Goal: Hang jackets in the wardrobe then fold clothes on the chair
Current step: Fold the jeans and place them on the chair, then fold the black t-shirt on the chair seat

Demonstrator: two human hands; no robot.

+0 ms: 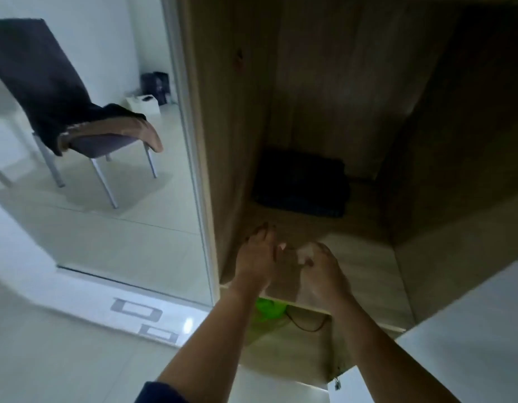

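I'm holding my left hand [256,258] with fingers loose and empty and my right hand [320,269] with fingers curled, contents unclear, over the wardrobe shelf [368,257] at lower centre, eyeing the soft, limp clothes [118,129] on the chair [106,144] at upper left, probably best gripped at the shoulders.

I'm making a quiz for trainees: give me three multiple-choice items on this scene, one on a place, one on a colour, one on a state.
1. The dark folded cloth lies: A on the floor; B on the wardrobe shelf; C on a hanger.
2. The item below that shelf is: A red; B green; C white.
3. The brown garment is: A hung up; B neatly folded; C draped over the chair seat.
B, it sits at the shelf's back; B, green shows under the shelf edge; C, it hangs off the seat's front.
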